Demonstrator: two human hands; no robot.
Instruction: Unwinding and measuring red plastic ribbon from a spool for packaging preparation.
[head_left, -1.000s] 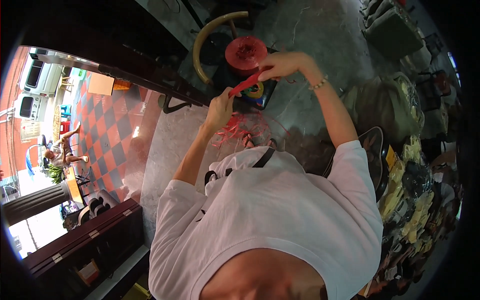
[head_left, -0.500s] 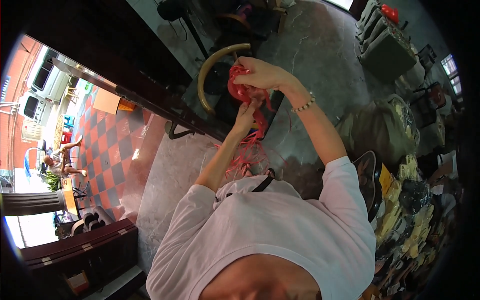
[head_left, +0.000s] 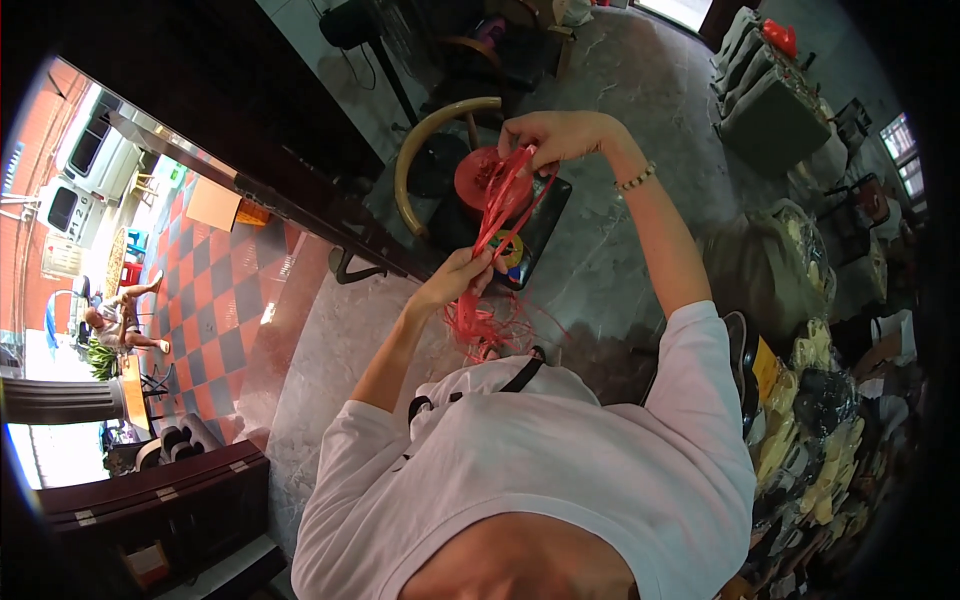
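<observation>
The fingers of your right hand (head_left: 568,136) are pinched on the top of some red strips (head_left: 499,208). The fingers of your left hand (head_left: 452,282) are closed around the strips lower down. The strips go from hand to hand, and loose ends hang below your left hand. Behind them is a round red roll (head_left: 467,180), beside a curved tan rail (head_left: 405,165)
</observation>
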